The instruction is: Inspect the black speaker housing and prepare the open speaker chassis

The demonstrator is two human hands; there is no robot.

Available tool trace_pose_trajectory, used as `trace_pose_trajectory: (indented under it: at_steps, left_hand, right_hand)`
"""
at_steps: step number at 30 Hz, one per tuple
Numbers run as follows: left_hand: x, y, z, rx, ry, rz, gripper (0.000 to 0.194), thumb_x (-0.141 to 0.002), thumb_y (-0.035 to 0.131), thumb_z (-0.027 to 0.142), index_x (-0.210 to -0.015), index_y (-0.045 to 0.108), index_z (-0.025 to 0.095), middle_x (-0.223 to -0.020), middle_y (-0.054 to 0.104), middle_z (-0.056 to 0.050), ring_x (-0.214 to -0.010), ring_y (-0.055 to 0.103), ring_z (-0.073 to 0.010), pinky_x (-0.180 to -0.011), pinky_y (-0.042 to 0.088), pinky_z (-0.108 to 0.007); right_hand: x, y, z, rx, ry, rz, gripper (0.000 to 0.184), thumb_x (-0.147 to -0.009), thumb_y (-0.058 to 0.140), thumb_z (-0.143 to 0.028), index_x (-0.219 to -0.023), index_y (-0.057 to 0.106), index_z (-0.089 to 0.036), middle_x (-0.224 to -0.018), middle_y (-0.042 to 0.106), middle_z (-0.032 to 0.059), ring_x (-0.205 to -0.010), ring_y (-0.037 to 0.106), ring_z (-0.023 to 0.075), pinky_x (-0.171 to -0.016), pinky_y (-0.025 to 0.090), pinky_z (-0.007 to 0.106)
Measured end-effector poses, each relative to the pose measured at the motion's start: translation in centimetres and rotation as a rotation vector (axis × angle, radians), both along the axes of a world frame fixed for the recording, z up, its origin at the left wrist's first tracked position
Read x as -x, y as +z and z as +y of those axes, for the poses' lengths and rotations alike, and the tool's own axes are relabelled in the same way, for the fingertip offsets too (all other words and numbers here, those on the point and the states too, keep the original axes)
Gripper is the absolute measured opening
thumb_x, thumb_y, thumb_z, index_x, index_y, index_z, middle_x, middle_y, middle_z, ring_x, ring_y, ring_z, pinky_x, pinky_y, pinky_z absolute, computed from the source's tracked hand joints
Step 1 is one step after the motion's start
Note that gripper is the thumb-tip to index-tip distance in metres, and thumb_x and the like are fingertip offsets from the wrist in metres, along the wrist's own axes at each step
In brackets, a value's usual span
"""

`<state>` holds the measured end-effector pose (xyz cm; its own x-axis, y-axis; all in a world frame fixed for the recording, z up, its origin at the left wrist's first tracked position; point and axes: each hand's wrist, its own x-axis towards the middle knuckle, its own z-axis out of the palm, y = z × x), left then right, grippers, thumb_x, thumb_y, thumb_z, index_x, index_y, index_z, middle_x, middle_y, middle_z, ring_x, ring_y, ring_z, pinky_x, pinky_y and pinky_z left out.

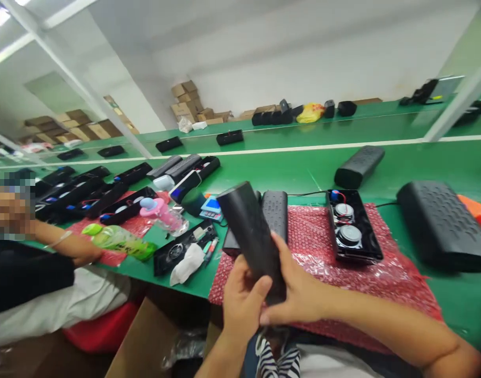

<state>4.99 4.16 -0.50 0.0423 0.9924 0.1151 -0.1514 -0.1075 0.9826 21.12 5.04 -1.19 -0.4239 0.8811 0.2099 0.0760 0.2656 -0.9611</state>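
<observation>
A long black speaker housing (250,231) is tilted up above the bench edge, its far end pointing away and to the left. My left hand (242,299) grips its near part from the left, thumb across the side. On the right side my right hand (293,286) wraps round the same housing near its lower end. Behind it a textured black speaker (275,210) lies on the pink bubble wrap (311,226). An opened black speaker shell (353,228) with two round silver drivers and red wires rests on the wrap to the right.
Black speakers (441,226) (361,165) stand on the green bench at right. Left are a small blue-screen device (212,205), a white cloth (188,264), a green bottle (122,240), a pink-capped bottle (165,212) and several open shells. A seated person (67,241) is at far left.
</observation>
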Motion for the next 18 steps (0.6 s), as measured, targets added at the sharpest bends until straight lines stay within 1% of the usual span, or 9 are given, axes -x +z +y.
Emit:
trace_pose_trajectory:
  at_steps: [1, 3, 5, 7, 8, 9, 11, 14, 18]
  left_hand:
    - [-1.5, 0.3, 1.1, -0.038, -0.156, 0.009, 0.036, -0.076, 0.077, 0.048, -0.1, 0.071, 0.022, -0.109, 0.068, -0.007, -0.09, 0.069, -0.0203, -0.078, 0.057, -0.03]
    - [-3.5, 1.1, 3.0, -0.089, -0.411, 0.025, 0.039, -0.084, 0.065, 0.054, -0.102, 0.07, 0.019, -0.117, 0.065, -0.011, -0.086, 0.069, -0.0189, -0.075, 0.057, -0.029]
    - [-3.6, 1.8, 5.1, -0.143, -0.498, 0.098, 0.042, -0.089, 0.057, 0.056, -0.103, 0.069, 0.019, -0.112, 0.068, -0.012, -0.083, 0.069, -0.0193, -0.075, 0.057, -0.03]
    - [-2.4, 1.9, 8.0, -0.215, -0.338, 0.32, 0.038, -0.088, 0.059, 0.051, -0.105, 0.069, 0.019, -0.104, 0.071, -0.011, -0.093, 0.068, -0.0223, -0.087, 0.054, -0.032]
    - [-1.6, 1.8, 9.7, -0.229, -0.218, 0.489, 0.039, -0.084, 0.064, 0.049, -0.109, 0.068, 0.019, -0.111, 0.07, -0.011, -0.104, 0.065, -0.0256, -0.095, 0.051, -0.036]
    - [-0.7, 1.4, 11.6, -0.204, -0.125, 0.652, 0.043, -0.083, 0.064, 0.046, -0.116, 0.065, 0.018, -0.121, 0.067, -0.012, -0.114, 0.062, -0.0287, -0.102, 0.047, -0.04]
    - [0.9, 0.6, 15.4, -0.061, -0.04, 0.926, 0.053, -0.081, 0.064, 0.041, -0.127, 0.057, 0.016, -0.135, 0.059, -0.016, -0.129, 0.053, -0.0323, -0.113, 0.037, -0.045]
    - [2.5, -0.6, 19.5, 0.076, -0.018, 0.967, 0.07, -0.073, 0.072, 0.039, -0.133, 0.05, 0.01, -0.142, 0.051, -0.025, -0.136, 0.044, -0.0412, -0.115, 0.029, -0.056]
    - [4.0, -1.3, 21.3, 0.22, -0.114, 0.845, 0.084, -0.065, 0.081, 0.047, -0.133, 0.048, 0.011, -0.136, 0.055, -0.029, -0.124, 0.056, -0.0435, -0.104, 0.043, -0.058]
  right_hand:
    - [-0.9, -0.3, 0.1, 0.085, -0.065, 0.106, 0.14, -0.058, 0.089, -0.05, -0.154, -0.009, -0.022, -0.155, 0.016, 0.0228, -0.138, 0.035, 0.0364, -0.111, 0.034, 0.056]
    - [-3.4, -0.8, 0.2, 0.291, -0.071, 0.365, 0.127, -0.057, 0.087, -0.056, -0.151, 0.007, -0.023, -0.141, 0.039, 0.0194, -0.114, 0.057, 0.0313, -0.097, 0.048, 0.051]
    - [-6.4, -1.0, 0.0, 0.461, 0.002, 0.592, 0.105, -0.062, 0.074, -0.072, -0.141, 0.03, -0.02, -0.122, 0.056, 0.0163, -0.096, 0.064, 0.029, -0.084, 0.053, 0.049]
    - [-9.5, -0.7, -0.4, 0.503, -0.004, 0.699, 0.096, -0.064, 0.059, -0.085, -0.131, 0.042, -0.019, -0.113, 0.061, 0.0158, -0.091, 0.064, 0.0298, -0.075, 0.055, 0.047]
    - [-11.0, -0.3, -0.7, 0.48, -0.047, 0.703, 0.097, -0.063, 0.052, -0.091, -0.129, 0.044, -0.02, -0.114, 0.061, 0.0164, -0.091, 0.064, 0.0301, -0.072, 0.055, 0.046]
    - [-12.2, 0.0, -1.0, 0.445, -0.107, 0.684, 0.1, -0.062, 0.047, -0.095, -0.128, 0.046, -0.02, -0.116, 0.061, 0.017, -0.091, 0.064, 0.0299, -0.07, 0.055, 0.044]
    - [-14.4, 0.6, -1.6, 0.408, -0.205, 0.604, 0.108, -0.061, 0.032, -0.101, -0.128, 0.046, -0.019, -0.122, 0.059, 0.0187, -0.091, 0.064, 0.029, -0.068, 0.055, 0.043]
    - [-16.8, 1.4, -2.4, 0.408, -0.274, 0.482, 0.109, -0.066, 0.018, -0.1, -0.133, 0.044, -0.017, -0.131, 0.054, 0.0205, -0.099, 0.064, 0.0302, -0.076, 0.054, 0.047]
    - [-19.3, 2.8, -3.0, 0.38, -0.359, 0.286, 0.104, -0.068, 0.026, -0.091, -0.137, 0.04, -0.015, -0.132, 0.055, 0.021, -0.117, 0.059, 0.0337, -0.089, 0.051, 0.051]
